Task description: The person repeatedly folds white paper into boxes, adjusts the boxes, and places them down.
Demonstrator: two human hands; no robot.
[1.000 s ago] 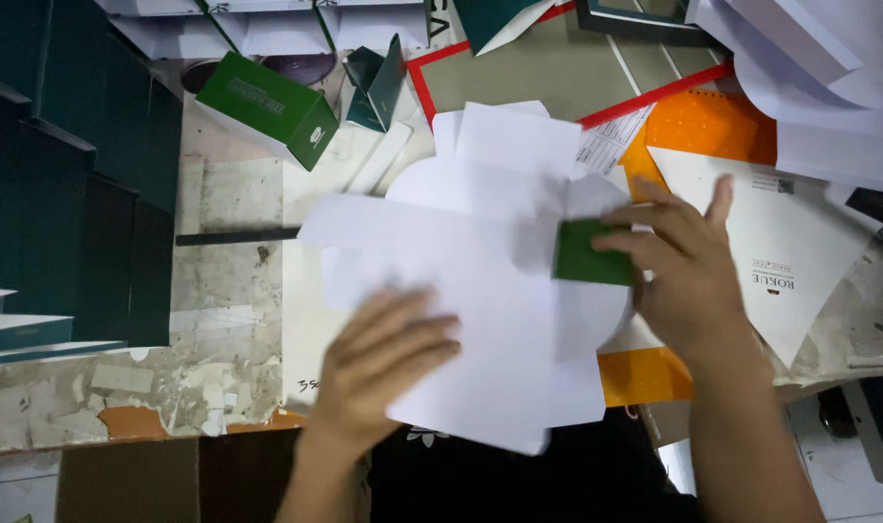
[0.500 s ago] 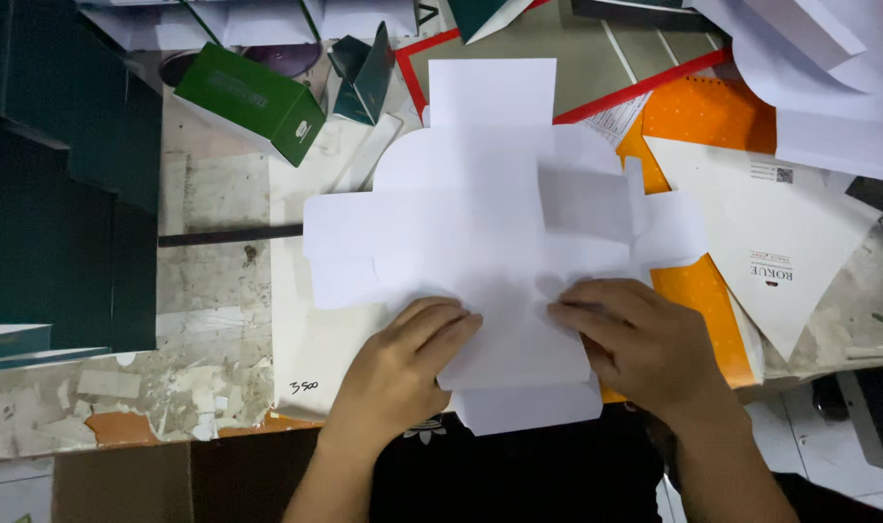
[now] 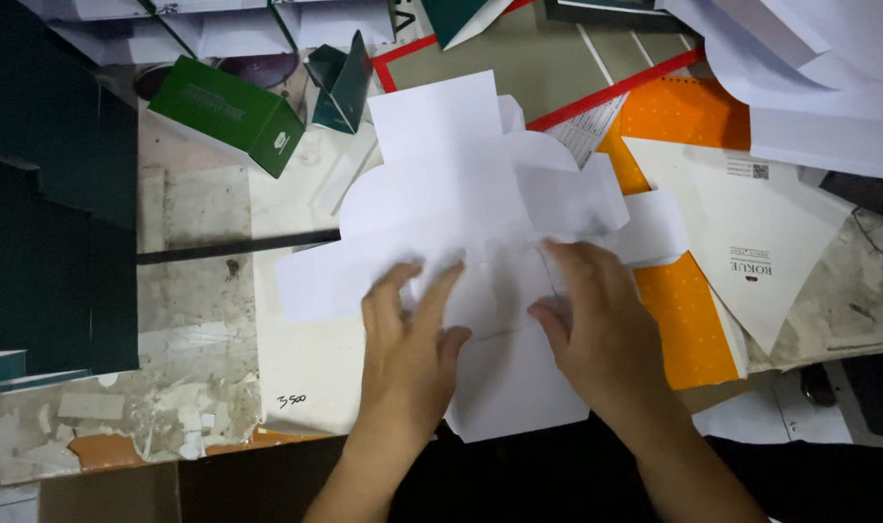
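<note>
Both hands, left hand (image 3: 407, 339) and right hand (image 3: 596, 324), lie flat with fingers spread on the white die-cut card (image 3: 461, 194) upon the surface (image 3: 189, 387), side by side; the card's right flap has shifted slightly since before

A scuffed, paint-stained worktop (image 3: 185, 208) carries a flat white box blank (image 3: 461, 203) centrally, a green carton (image 3: 230, 113) far left, and an orange sheet (image 3: 688, 320) right.
</note>
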